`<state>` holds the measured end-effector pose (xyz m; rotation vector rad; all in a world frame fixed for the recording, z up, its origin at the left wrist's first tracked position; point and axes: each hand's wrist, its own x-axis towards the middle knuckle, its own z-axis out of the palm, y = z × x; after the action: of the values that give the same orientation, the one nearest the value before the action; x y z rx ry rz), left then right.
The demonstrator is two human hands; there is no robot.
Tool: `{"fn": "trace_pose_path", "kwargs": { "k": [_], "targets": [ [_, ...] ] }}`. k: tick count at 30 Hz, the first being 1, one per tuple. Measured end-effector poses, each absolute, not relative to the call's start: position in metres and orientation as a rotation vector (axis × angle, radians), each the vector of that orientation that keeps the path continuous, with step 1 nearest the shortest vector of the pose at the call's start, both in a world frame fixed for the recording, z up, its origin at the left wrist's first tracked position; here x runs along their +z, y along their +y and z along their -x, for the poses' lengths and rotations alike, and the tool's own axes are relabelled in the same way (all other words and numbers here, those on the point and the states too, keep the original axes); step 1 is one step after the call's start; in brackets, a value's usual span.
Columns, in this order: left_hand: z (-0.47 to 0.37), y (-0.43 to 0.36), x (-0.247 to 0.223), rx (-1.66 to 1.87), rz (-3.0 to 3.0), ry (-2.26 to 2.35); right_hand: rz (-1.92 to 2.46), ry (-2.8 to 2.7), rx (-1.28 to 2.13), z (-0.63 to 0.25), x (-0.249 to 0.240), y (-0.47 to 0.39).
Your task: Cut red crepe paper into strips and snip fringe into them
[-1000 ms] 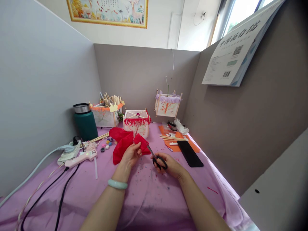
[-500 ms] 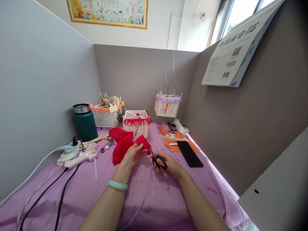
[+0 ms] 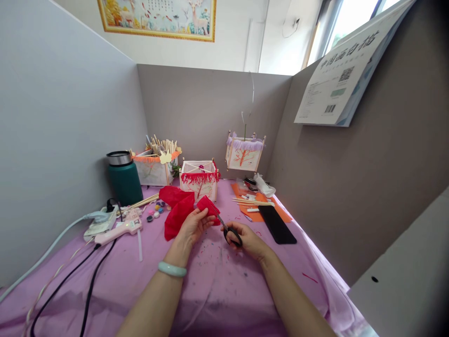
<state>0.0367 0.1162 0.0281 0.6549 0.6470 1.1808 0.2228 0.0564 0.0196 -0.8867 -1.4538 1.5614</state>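
My left hand (image 3: 196, 224), with a pale green bangle on the wrist, pinches a small red cloth piece (image 3: 206, 204) between thumb and fingers. In my right hand (image 3: 243, 239) are black-handled scissors (image 3: 233, 237), their blades pointing up and left against the red piece. A larger crumpled red cloth (image 3: 177, 210) lies just left of my left hand. Behind the hands stands a white box-shaped lantern (image 3: 199, 187) with red fringe along its upper edge.
A green bottle (image 3: 124, 180), a stick-filled box (image 3: 152, 171) and a pink glue gun (image 3: 119, 231) are at the left. A black phone (image 3: 277, 224), orange sheets (image 3: 282, 213) and wooden sticks lie right. A purple-fringed lantern (image 3: 244, 154) hangs behind; purple cloth (image 3: 217, 299) covers the table.
The scissors' handles have come closer together, and my right hand has shifted very slightly. The small red piece has tilted a little to the left.
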Motion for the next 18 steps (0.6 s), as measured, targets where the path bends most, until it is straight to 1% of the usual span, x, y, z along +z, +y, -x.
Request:
{"fn": "trace_pose_path", "kwargs": {
  "k": [18],
  "targets": [
    [-0.0365,0.1154,0.0278,1.158,-0.683,0.635,0.835,-1.504,1.562,-0.2222,0.0172,0.0560]
  ]
}}
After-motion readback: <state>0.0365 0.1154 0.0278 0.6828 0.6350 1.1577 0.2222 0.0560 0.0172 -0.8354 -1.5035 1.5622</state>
